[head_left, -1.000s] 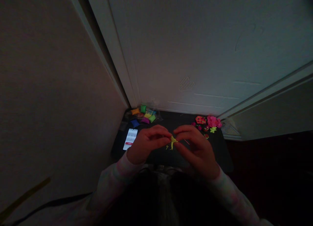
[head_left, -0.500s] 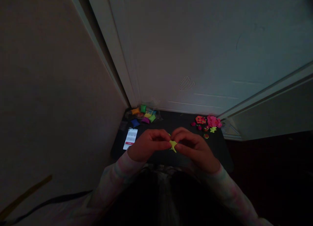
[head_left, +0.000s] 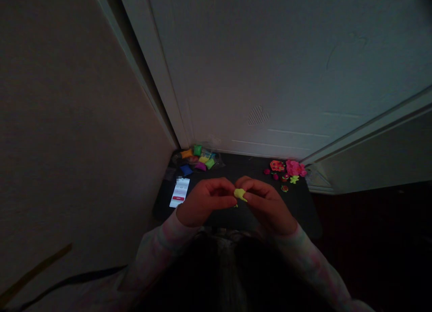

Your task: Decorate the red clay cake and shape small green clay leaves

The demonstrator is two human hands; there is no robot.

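Between my two hands is a small piece of yellow modelling clay [head_left: 240, 194], held above the dark table. My left hand [head_left: 212, 198] pinches its left side with thumb and forefinger. On the other side, the thumb and fingers of my right hand [head_left: 266, 201] close on the clay. A tiny yellow bit [head_left: 236, 206] shows just below the left fingertips; whether it is joined to the clay I cannot tell. The light is dim, so fine detail of the clay is lost.
A lit phone [head_left: 179, 192] lies on the dark table [head_left: 232, 165], left of my hands. Behind it are several coloured clay packets [head_left: 200, 165]. At the right end sit a pink flower shape [head_left: 295, 168], a yellow flower shape [head_left: 294, 179] and other small pieces. A white door [head_left: 286, 78] rises behind.
The yellow clay has been turned and looks more compact and rounded; its pointed tip now lies toward my right thumb instead of hanging down. Both hands stay in nearly the same place.
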